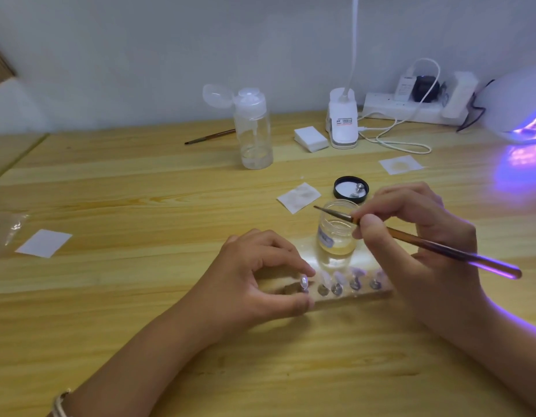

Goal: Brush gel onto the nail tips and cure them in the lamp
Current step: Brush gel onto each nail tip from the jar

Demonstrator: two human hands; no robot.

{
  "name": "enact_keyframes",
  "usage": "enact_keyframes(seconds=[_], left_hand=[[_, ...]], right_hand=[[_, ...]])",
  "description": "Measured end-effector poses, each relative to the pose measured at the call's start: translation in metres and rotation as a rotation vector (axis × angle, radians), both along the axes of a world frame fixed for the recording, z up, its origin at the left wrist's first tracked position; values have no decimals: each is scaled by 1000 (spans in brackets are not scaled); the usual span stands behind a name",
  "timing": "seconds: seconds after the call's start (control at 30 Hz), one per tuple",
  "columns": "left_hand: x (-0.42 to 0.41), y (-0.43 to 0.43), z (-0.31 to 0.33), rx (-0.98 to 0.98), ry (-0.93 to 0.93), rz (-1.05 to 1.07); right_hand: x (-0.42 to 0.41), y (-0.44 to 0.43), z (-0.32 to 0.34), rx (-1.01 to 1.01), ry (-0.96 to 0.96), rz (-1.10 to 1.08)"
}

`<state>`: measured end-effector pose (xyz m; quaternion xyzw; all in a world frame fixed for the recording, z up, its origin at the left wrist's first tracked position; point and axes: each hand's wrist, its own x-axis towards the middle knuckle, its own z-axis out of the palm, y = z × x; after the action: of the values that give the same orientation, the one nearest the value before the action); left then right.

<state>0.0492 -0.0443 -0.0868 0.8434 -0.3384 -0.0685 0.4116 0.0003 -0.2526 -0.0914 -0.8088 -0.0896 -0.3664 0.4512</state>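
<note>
- Bracelet [60,404] and left forearm come nearest, running up the bench [140,182] to the left hand [254,275].
- Left fingers [307,270] are curled in a narrow pinch, forefinger above and thumb below, around one nail tip [304,282] on its small metal stand at the left end of the row.
- Beside it, the other nail tips [339,278] stand on their stubs along a low block [357,297] in front of the person.
- Handling, as I judge it: each tip looks thin, glossy and almost weightless, so it could flick away or slide under pressure. Wet gel would smear at a touch. Safest hold is low down, on the metal stand or the side edges, never on the curved top face.
- Right hand [411,236] grasps the brush [441,249] pen-fashion, thumb and forefinger closed near the ferrule. Its bristles point left, over the mouth of the open gel jar [336,236], and its handle runs out to the lower right.
- Brush handle seems slim and stiff. A light grip close to the ferrule gives the finest control.
- Behind the jar, its lid [351,189] lies upturned.
- Far right, well apart from the tips, the lamp [513,109] glows violet, so each coated tip has some way to travel.
</note>
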Motion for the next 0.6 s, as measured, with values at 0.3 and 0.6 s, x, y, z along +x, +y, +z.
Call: enact_keyframes(seconds=[0.3, 0.6], left_hand=[[-3, -2, 0, 77, -77, 33], [-8, -8, -2, 9, -103, 34]], right_hand=[[9, -26, 23, 297, 180, -34], [7, -23, 19, 37, 86, -134]])
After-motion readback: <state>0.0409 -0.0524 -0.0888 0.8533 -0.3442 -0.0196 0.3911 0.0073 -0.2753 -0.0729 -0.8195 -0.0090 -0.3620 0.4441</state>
